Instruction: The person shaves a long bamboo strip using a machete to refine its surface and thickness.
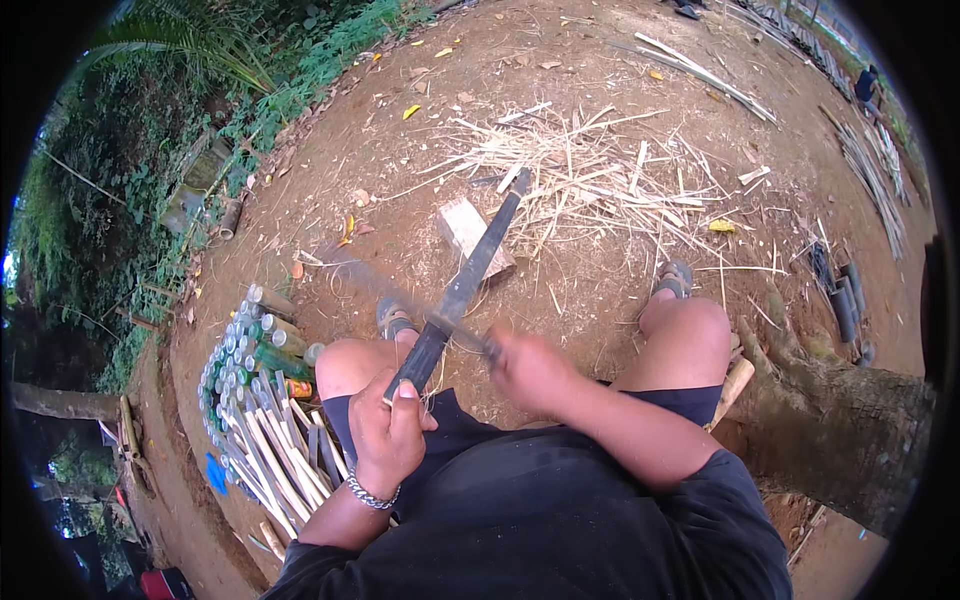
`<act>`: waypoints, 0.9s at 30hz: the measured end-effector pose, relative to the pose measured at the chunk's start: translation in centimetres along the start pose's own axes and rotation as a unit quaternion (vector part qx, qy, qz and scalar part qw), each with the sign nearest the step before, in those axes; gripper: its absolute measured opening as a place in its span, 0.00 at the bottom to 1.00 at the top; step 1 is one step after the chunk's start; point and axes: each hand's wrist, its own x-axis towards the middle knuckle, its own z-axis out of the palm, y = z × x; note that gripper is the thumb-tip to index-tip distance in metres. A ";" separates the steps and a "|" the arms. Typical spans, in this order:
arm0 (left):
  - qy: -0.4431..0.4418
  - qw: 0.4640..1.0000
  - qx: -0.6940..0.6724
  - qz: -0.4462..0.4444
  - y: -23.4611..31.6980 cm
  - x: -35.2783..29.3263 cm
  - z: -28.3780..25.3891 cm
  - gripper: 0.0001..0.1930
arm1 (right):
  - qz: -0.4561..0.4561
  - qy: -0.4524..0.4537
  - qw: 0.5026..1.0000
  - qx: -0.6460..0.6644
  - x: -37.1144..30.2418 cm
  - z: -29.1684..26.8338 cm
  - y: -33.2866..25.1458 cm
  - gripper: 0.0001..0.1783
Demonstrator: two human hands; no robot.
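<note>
My left hand (395, 430) is closed round the near end of a long, dark, flat strip (470, 275) that looks like split bamboo or wood. The strip slants away up and to the right, its far tip over a pile of shavings (570, 165). In my right hand (535, 370) is the handle of a knife, the hand slightly blurred. Its blade (385, 290), smeared by motion, crosses the strip just beyond my left hand and points up-left. Behind the strip, a pale wooden block (465, 225) sits on the ground between my feet.
Several glass bottles (240, 350) are stacked at my left, beside a bundle of pale and dark strips (280, 450). A thick trunk or root (830, 430) lies at my right, near dark tubes (848, 300). Long strips (700, 72) lie farther off; a person (868, 88) is far right.
</note>
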 end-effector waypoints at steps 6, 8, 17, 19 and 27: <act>-0.024 0.999 0.046 0.004 0.5 -0.4 -0.1 0.17 | -0.012 -0.062 0.998 -0.024 0.4 -0.4 0.0 0.10; -0.025 0.998 0.053 0.018 0.8 -0.2 -0.3 0.17 | 0.000 -0.051 0.998 -0.028 0.3 -0.8 0.1 0.09; -0.033 0.997 0.065 0.020 0.5 -0.2 -0.3 0.18 | 0.004 -0.029 1.000 0.008 0.5 -0.9 0.2 0.08; -0.004 0.997 0.067 0.023 0.1 -0.2 -0.1 0.25 | 0.003 -0.040 0.999 -0.025 0.5 -0.3 0.3 0.08; 0.215 0.971 0.025 0.100 3.3 0.9 -7.3 0.22 | 0.219 0.131 0.963 0.083 1.4 -3.0 7.4 0.09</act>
